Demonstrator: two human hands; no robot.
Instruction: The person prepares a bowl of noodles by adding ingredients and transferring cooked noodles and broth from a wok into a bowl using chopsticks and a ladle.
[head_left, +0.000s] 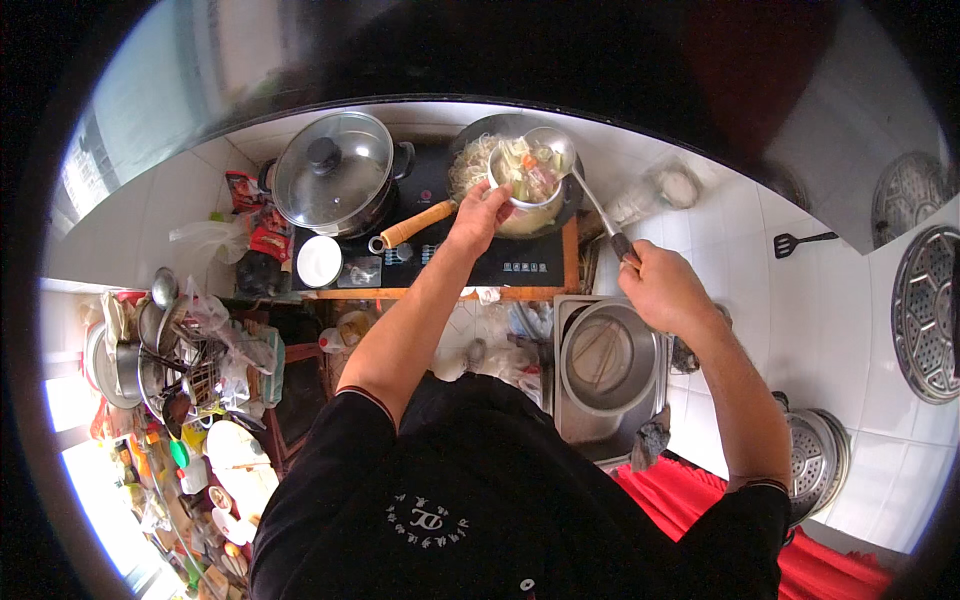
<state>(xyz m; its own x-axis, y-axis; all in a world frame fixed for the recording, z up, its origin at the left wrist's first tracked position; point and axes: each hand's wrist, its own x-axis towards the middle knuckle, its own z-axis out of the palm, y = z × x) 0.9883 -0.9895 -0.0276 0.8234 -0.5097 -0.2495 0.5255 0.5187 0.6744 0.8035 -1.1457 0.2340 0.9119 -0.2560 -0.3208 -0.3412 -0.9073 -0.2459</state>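
My left hand (484, 216) grips the near rim of a white bowl (541, 204) that holds food with pale, green and orange pieces. The bowl is over a wok (480, 127) with noodle-like strands and broth in it. My right hand (664, 285) is closed around the dark handle of a metal ladle (559, 142), whose head is against the bowl's far right side. The wok's wooden handle (416, 225) points down and left, below my left forearm. Part of the wok is hidden by the bowl and my left hand.
A lidded glass-topped pot (334, 172) stands left of the wok on the black cooktop (480, 262), with a white bowl (319, 262) in front of it. Right of my body, a sink (574, 427) holds a large metal basin (600, 360). A dish rack (199, 360) with pans stands at left.
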